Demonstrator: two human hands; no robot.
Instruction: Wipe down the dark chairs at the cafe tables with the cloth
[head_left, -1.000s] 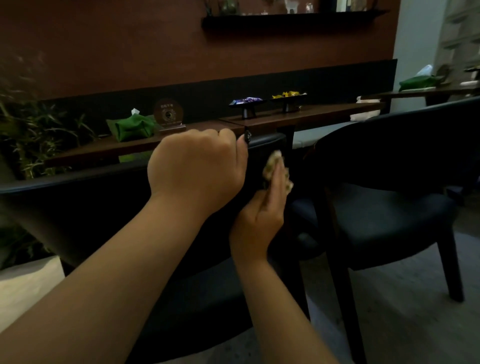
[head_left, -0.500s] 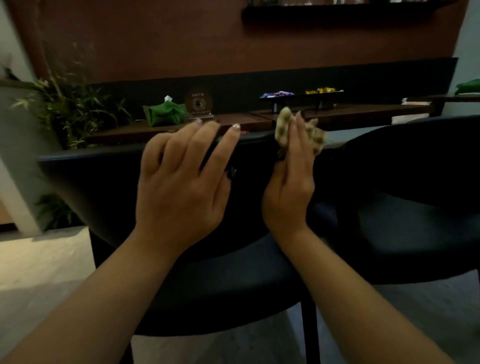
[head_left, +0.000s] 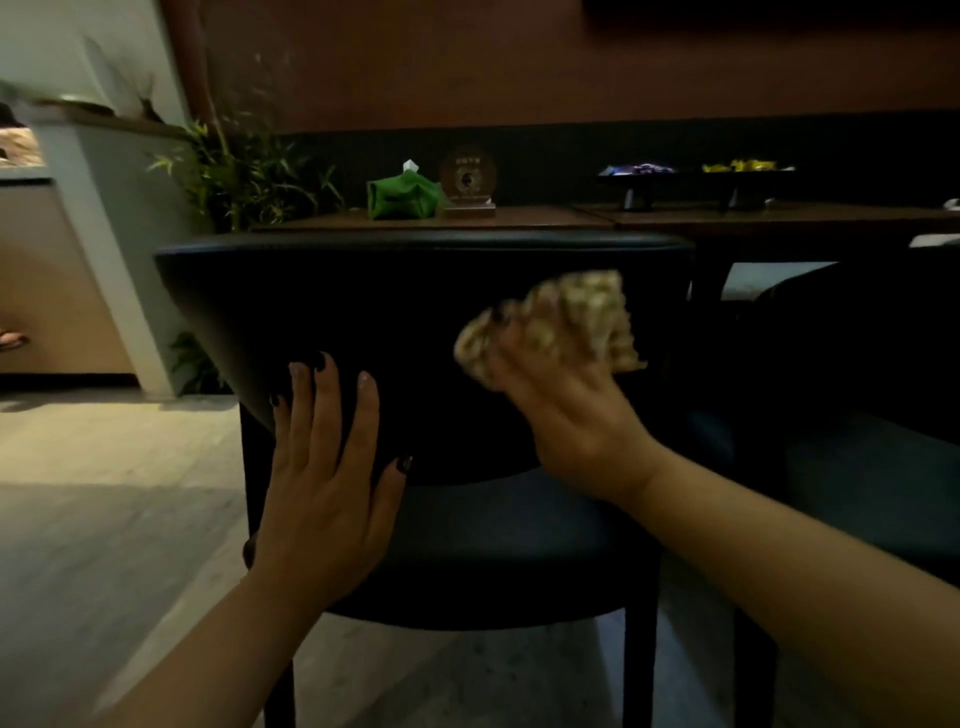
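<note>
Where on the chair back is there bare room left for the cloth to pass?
Bare: chair back between left hand and cloth, plus the strip under its top edge. Crowded: lower left under the palm, right side where the right hand holds the cloth.

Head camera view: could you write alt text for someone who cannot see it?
A person's right hand holds a crumpled beige patterned cloth against the back of a dark curved-back padded chair, while the left hand rests flat on the backrest. Behind stands a brown wooden table with a green fabric tissue pouch and a round sign.
</note>
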